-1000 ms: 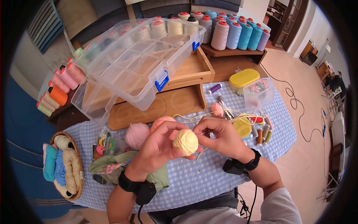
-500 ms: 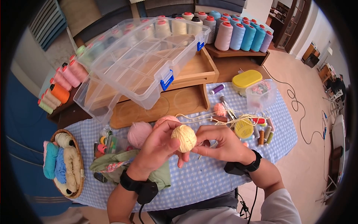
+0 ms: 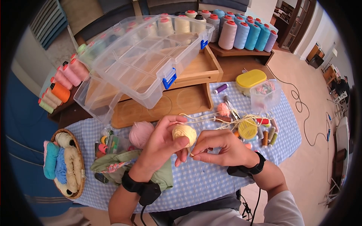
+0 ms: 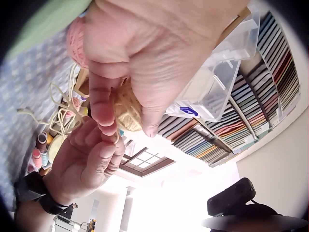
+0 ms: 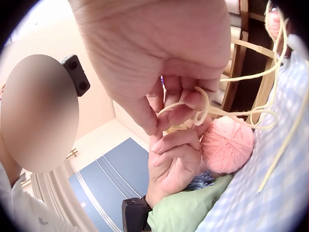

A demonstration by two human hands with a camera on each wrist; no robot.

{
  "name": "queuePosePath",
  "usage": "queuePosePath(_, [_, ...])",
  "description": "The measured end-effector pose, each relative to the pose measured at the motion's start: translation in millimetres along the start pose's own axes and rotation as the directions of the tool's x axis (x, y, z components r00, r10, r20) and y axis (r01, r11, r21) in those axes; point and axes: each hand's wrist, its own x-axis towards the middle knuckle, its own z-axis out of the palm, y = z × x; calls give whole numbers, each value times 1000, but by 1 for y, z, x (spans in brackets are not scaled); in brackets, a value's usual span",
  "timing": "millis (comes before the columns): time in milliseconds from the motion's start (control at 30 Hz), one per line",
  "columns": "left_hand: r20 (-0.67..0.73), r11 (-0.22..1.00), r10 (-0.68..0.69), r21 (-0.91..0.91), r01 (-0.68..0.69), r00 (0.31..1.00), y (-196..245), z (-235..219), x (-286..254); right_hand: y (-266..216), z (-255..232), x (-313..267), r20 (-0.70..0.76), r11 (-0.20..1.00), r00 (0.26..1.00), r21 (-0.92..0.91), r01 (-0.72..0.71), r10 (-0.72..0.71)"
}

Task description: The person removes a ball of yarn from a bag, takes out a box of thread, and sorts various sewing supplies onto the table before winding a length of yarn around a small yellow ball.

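Note:
My left hand (image 3: 160,147) grips a pale yellow ball of yarn (image 3: 184,133), with the thumb across its near side. Just below and to the right of the ball, my right hand (image 3: 220,147) pinches a yellow strand between thumb and fingertips. In the right wrist view, a loop of that yarn (image 5: 203,107) curls over the right fingers. From the left wrist view, the ball sits between the left thumb and fingers, and the right fingertips are close to the left ones. A loose tangle of yellow yarn (image 3: 254,117) lies on the cloth beyond the right hand.
A pink yarn ball (image 3: 141,134) and green fabric (image 3: 163,177) lie on the checked cloth (image 3: 211,188). At right are scissors (image 3: 231,109), thread spools (image 3: 265,138) and a yellow-lidded box (image 3: 250,78). A clear divided case (image 3: 139,64) stands behind; a yarn basket (image 3: 81,165) sits left.
The yellow ball has shifted slightly up and turned, with my left thumb now across its near side. My right hand has moved from the ball's side to below it, pinching the strand.

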Motion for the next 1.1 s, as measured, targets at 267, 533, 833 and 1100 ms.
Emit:
queuePosePath(267, [38,997,-36,74,33,999,1,1,1,-2,0,1,-4,999,999,8,52,-52])
queuePosePath(533, [65,989,-67,134,58,996,0,-2,0,-3,-2,-1,-78,997,995,29,68,-66])
queuePosePath(833, [65,973,-173,167,161,983,2,-2,-1,-1,-3,0,-106,997,992,26,77,-74])
queuePosePath(1100, [63,963,-189,208,173,980,1,0,-1,-1,-2,0,-90,997,993,8,82,-81])
